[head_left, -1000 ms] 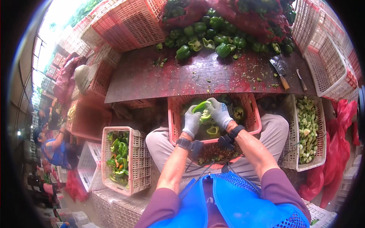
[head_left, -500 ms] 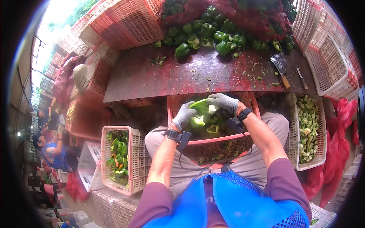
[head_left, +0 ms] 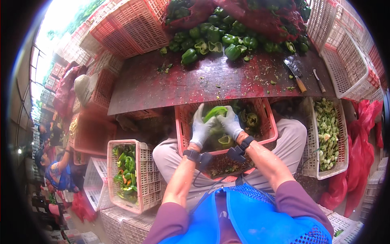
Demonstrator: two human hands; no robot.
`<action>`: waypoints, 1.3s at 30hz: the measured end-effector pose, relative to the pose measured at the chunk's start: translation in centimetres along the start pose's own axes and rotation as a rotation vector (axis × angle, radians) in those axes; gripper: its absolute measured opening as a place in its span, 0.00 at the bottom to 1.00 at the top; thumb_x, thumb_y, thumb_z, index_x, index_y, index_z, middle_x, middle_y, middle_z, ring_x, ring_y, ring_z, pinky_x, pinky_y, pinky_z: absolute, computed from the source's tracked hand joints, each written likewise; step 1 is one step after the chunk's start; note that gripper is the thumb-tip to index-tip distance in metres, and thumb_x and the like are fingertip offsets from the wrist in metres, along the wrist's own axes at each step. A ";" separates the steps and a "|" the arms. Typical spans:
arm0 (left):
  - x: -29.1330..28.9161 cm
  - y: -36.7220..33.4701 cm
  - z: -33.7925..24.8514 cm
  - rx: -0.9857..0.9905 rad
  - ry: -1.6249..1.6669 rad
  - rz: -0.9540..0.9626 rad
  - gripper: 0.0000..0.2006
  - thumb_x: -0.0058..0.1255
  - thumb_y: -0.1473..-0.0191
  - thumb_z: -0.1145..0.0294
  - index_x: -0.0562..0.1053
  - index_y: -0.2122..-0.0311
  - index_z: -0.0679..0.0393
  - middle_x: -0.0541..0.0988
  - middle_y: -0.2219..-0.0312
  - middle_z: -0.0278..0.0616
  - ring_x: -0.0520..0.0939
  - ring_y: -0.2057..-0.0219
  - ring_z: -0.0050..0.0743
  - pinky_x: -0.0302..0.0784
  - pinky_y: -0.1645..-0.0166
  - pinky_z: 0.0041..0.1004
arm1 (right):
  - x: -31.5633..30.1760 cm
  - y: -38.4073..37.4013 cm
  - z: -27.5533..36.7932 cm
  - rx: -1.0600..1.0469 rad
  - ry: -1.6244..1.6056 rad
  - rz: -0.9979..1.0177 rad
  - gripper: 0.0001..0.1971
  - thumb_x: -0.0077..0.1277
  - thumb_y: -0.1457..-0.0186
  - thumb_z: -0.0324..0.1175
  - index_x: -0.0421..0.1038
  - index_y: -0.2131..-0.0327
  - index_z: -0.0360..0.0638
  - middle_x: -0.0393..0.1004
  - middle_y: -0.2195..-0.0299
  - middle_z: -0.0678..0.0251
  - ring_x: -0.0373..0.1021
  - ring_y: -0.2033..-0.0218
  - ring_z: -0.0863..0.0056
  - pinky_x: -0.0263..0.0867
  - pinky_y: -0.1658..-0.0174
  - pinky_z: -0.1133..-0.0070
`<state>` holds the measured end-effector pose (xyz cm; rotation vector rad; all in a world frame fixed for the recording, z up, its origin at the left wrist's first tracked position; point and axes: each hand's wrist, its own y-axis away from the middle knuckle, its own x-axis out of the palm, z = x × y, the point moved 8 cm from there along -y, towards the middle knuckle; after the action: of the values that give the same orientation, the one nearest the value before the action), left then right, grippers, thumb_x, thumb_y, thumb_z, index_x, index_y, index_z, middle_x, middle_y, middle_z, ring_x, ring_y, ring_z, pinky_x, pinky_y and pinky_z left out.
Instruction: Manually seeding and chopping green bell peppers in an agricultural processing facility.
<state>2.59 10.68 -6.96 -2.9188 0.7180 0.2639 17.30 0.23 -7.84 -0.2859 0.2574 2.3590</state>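
Note:
Over a red-orange crate (head_left: 274, 129) between my knees, my two gloved hands hold a piece of green bell pepper (head_left: 216, 111). My left hand (head_left: 201, 129), in a grey glove, grips its left side with the fingers pointing away from me. From the right, my right hand (head_left: 230, 123), gloved alike, closes on the same pepper. The two hands are almost touching, and they cover the pepper's near side. Below them in the crate lie cut pepper pieces, one pale green half (head_left: 224, 140) among them. Each wrist carries a black strapped device.
Whole peppers (head_left: 189, 56) are heaped at the table's far side. A cleaver (head_left: 295, 73) and a small knife (head_left: 319, 80) lie on the table (head_left: 162, 91). One crate of peppers (head_left: 128, 166) stands left, one of pale cores (head_left: 326, 134) right. Another person (head_left: 61, 171) works far left.
My hands have come closer together and turned, the left one now with its back up. The whitish core seen by my right hand before is out of sight.

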 end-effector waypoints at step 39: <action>8.3 -2.7 10.8 -0.053 -0.449 0.352 0.26 0.59 0.44 0.61 0.73 0.41 0.59 0.80 0.49 0.53 0.81 0.48 0.47 0.76 0.44 0.36 | -34.0 -7.1 1.7 -0.116 1.108 -0.254 0.38 0.63 0.51 0.45 0.60 0.36 0.56 0.68 0.42 0.51 0.67 0.41 0.50 0.68 0.44 0.61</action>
<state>9.59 11.06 -18.90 -2.6066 1.1402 0.9460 46.05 -16.40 2.46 -1.5650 0.5488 1.7404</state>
